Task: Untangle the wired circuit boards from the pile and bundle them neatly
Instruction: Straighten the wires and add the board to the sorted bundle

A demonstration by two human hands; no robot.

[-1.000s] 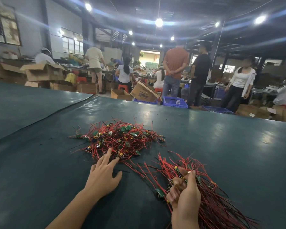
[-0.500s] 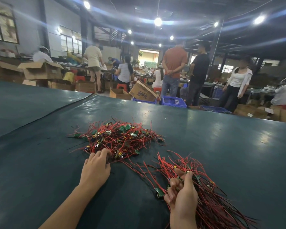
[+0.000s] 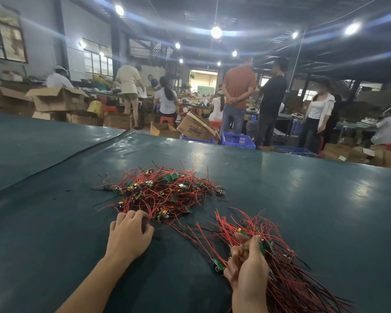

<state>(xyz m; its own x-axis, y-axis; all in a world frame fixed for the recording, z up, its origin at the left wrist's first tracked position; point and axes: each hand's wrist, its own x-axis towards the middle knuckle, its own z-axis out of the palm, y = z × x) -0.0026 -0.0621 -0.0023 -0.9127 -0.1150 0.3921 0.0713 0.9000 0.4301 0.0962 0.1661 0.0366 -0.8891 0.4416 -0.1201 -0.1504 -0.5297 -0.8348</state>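
Since 1 s ago, L hand (image 3: 130, 236) is changed from flat w/ fingers spread to curled. Its fingertips are now tucked into the red wires at the near edge of the pile (image 3: 165, 190), w/ strands pinched under them. R hand (image 3: 248, 267) is kept as before, closed round the bundle (image 3: 287, 274), thumb laid over the boards at its top and wire tails fanned toward near-right. Pile is spread mid-table, tangled, w/ small green boards mixed in. Bundle is held near-right of it, apart save a few stray wires between. Both are borne on the dark green table (image 3: 325, 199). Beyond its far edge, cardboard boxes (image 3: 57, 99), blue crates (image 3: 238, 141) and standing people are seen.
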